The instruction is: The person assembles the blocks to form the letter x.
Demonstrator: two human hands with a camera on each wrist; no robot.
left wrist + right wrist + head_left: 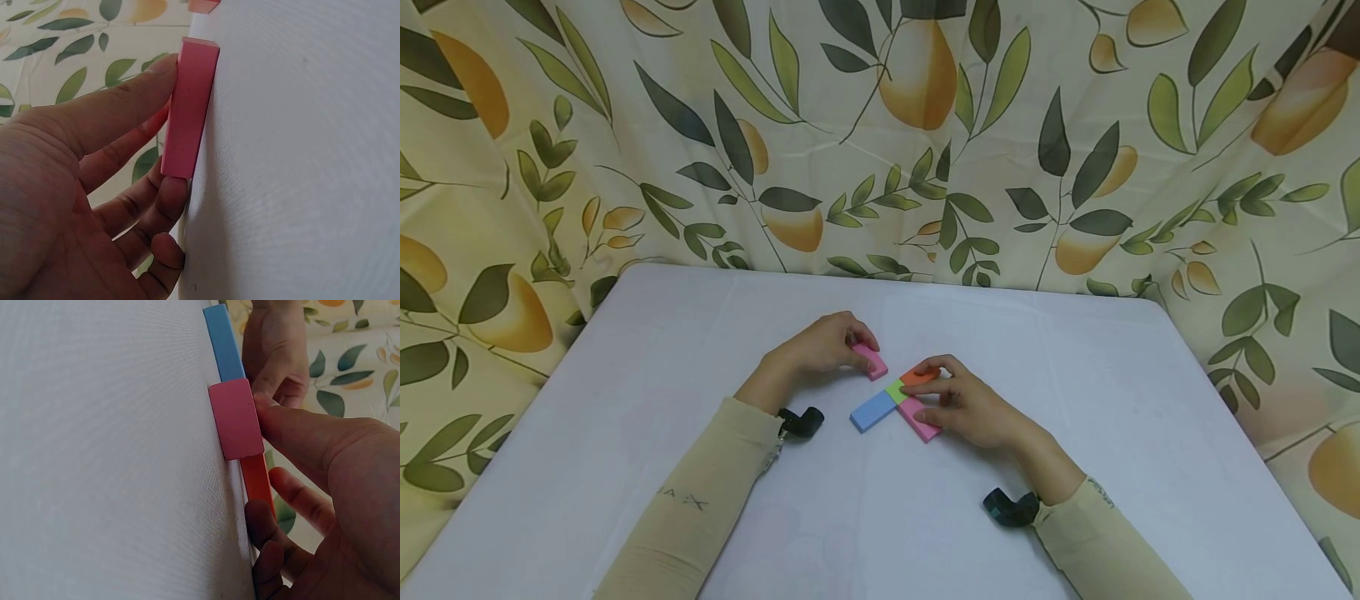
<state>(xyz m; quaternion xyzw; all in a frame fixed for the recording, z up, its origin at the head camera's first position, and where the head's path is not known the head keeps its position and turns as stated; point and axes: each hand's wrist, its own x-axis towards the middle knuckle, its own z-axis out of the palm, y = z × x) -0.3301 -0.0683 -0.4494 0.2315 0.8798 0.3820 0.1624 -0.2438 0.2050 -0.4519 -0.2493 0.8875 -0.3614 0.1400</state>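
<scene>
tabletop [700, 350]: white, fills the lower frame; leaf-and-pear curtain [880, 125] behind it.
left hand [823, 346]: centre of frame, fingers curled round a loose pink block [871, 361] lying flat on the tabletop; thumb and fingertips pinch its long sides.
right hand [970, 408]: just right of centre, thumb and fingers pressing a cluster of touching blocks: orange block [917, 376], green block [896, 389], blue block [872, 412], second pink block [919, 419].
loose pink block: near the cluster, apart from it.
</scene>
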